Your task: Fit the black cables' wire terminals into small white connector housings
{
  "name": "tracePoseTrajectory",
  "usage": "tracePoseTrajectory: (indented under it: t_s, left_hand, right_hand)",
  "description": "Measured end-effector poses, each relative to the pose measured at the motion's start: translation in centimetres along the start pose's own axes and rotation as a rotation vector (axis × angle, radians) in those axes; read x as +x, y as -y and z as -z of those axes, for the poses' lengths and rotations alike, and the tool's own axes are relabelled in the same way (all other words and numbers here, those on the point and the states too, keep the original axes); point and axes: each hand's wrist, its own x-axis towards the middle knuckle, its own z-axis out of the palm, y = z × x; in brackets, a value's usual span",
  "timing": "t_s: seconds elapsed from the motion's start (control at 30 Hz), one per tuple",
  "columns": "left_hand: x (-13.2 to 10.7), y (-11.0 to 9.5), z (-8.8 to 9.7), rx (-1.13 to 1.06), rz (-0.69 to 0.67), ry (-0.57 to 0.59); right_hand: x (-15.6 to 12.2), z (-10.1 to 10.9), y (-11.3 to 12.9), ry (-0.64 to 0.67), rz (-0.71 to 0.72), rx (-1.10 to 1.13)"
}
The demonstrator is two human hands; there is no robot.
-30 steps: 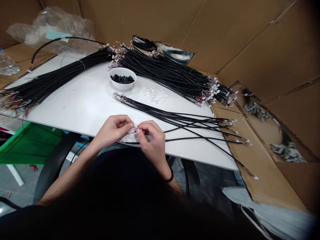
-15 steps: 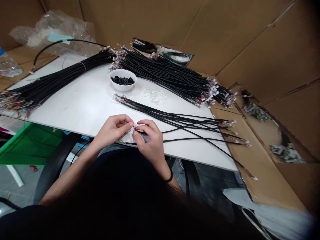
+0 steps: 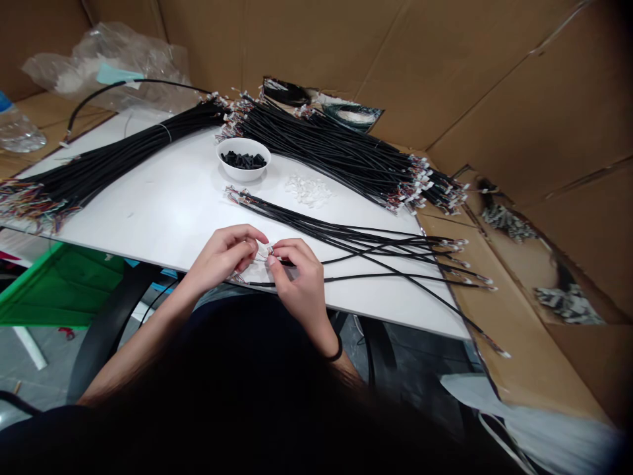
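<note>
The left hand [image 3: 222, 257] and right hand [image 3: 299, 285] are together, fingertips pinching a tiny connector [image 3: 270, 251] between them. Loose black cables [image 3: 356, 247] run off to the right of the hands; ahead of them sit a bowl [image 3: 243, 177] of black parts [image 3: 243, 159] and white clips [image 3: 309, 191].

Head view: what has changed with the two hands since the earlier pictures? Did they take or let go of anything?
The right hand shifted slightly toward the left hand, still pinching the small wire connector between thumb and finger. The left hand lifted its fingers a little above the thin wires. Nothing was clearly taken or let go. The white bowl and black cable bundles stayed in place; only the view shifted slightly.
</note>
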Motion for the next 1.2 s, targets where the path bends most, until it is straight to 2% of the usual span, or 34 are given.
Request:
tracePoseTrajectory:
  t_s: [0.37,0.73,1.2]
  left_hand:
    - [-0.15,-0.51,-0.17,0.091,0.012,-0.004]
    - [-0.04,-0.62,-0.22,0.076,0.018,0.024]
    - [0.02,-0.93,-0.32,0.07,0.021,0.055]
  right_hand:
    - [-0.01,0.01,-0.02,0.012,-0.011,0.012]
    - [0.08,0.22,0.07,0.013,-0.05,0.107]
    - [0.01,0.12,-0.09,0.083,-0.04,0.049]
